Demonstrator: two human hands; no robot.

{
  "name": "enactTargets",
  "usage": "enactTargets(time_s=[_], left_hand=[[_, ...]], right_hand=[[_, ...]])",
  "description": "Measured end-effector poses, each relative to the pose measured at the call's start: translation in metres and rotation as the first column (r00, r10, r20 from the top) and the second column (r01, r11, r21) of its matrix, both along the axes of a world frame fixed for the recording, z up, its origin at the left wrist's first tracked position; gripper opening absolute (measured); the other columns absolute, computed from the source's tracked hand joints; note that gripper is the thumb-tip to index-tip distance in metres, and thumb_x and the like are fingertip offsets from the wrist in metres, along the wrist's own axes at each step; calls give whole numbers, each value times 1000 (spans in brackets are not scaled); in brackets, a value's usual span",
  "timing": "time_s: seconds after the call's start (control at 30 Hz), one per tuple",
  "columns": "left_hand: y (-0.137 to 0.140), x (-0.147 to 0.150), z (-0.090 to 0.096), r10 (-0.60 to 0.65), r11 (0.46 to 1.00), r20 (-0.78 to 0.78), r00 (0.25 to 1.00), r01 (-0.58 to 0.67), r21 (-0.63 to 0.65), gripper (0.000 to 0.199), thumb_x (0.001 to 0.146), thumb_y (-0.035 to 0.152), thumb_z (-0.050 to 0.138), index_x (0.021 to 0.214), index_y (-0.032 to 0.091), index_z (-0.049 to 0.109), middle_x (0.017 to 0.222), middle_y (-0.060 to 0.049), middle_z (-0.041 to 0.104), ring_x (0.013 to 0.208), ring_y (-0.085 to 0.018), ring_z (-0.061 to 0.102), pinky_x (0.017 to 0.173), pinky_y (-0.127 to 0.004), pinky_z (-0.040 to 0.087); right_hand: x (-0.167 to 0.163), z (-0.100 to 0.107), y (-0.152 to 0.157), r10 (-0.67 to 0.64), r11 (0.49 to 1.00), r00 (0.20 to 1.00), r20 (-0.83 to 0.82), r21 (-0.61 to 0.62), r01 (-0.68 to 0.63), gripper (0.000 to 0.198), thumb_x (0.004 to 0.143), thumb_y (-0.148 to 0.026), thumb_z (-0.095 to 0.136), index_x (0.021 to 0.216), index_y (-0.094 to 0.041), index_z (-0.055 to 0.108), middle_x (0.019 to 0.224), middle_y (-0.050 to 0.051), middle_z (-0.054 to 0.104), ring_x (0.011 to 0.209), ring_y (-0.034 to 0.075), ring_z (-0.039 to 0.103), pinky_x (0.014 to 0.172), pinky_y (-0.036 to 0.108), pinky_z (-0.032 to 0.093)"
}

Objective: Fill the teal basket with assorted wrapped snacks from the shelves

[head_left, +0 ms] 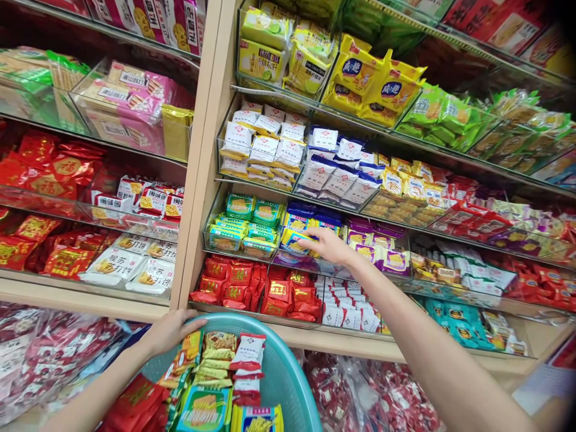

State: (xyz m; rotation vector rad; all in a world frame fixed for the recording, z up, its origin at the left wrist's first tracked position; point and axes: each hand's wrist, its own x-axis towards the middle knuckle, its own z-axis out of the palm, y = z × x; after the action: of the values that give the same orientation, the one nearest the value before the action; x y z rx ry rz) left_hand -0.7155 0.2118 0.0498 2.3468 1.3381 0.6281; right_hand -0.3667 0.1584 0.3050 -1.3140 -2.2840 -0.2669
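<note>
- Right hand (pixel 327 245), fingers partly curled, touches a blue-and-yellow packet (pixel 293 242) in a clear shelf bin (pixel 294 260); whether it grips, I cannot tell.
- Packet's long axis runs roughly left to right; glossy, rectangular wrapper.
- Left hand (pixel 173 331) grips the rim of a round teal plastic basin (pixel 288 355), near left.

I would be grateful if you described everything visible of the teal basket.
The teal basket looks round and plastic, with a smooth rim and finely patterned walls. It faces open side up at the lower middle of the view, its near part cut off. The left hand touches its rim. Wrapped packets in red, green, yellow and white lie inside. What supports it cannot be seen.
</note>
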Motion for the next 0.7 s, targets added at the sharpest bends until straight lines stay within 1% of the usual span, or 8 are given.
enactTargets(time_s=[0.13,0.23,0.33,0.4,0.47,0.53,0.6,0.7], left_hand=[[-2,0,1,5,1000,-5,1000,-5,-5,53,84,64,36,93,22,67,98,-8,71,96,-28,64,74,-29,44],[-3,0,2,5,1000,8,1000,-5,7,53,84,65,36,94,22,67,97,-7,72,94,-27,64,74,-29,44],[-3,0,3,-4,1000,-15,1000,4,15,54,84,65,36,92,23,67,94,-6,72,93,-28,64,73,-28,44],[-3,1,4,-8,1000,-30,1000,8,6,54,84,65,35,92,22,67,94,-7,71,93,-28,64,73,-28,44],[-3,2,5,-11,1000,-32,999,11,-1,55,84,65,35,95,20,66,96,-8,71,92,-27,64,74,-28,44],[-3,3,6,-12,1000,-37,999,12,2,56,84,65,35,96,20,66,97,-9,71,92,-27,64,74,-28,43],[-3,3,5,-10,1000,-50,999,10,7,56,84,65,34,95,20,66,95,-8,71,92,-27,64,73,-28,43],[-3,3,4,-3,1000,-63,998,4,10,57,84,66,34,94,21,66,94,-8,71,92,-27,64,74,-28,43]], right_hand=[[3,7,-3,45,999,951,-307,-5,-49,37,79,-51,56,85,-16,67,79,2,67,74,17,57,69,29,44],[1,17,-14,99,995,839,-535,43,-90,39,74,-52,62,91,-17,67,84,3,68,76,17,59,72,30,47],[-9,20,-33,162,987,720,-675,102,-126,37,72,-51,66,91,-19,65,86,2,68,78,16,60,76,31,48],[-20,10,-50,160,985,648,-745,81,-151,35,71,-51,67,89,-21,65,86,1,67,78,15,60,76,31,49],[-34,-13,-68,61,979,581,-812,-65,-194,33,71,-51,67,86,-22,63,86,1,67,77,15,61,72,30,51],[-48,-47,-87,-129,907,534,-835,-317,-276,32,73,-51,66,83,-21,61,86,1,67,75,14,61,68,28,51],[-57,-87,-103,-305,754,535,-788,-543,-370,33,74,-50,64,83,-19,60,82,1,66,73,13,60,67,26,50],[-59,-145,-115,-410,534,645,-645,-743,-404,37,73,-53,65,76,-17,60,73,-1,63,65,10,55,60,22,43]])
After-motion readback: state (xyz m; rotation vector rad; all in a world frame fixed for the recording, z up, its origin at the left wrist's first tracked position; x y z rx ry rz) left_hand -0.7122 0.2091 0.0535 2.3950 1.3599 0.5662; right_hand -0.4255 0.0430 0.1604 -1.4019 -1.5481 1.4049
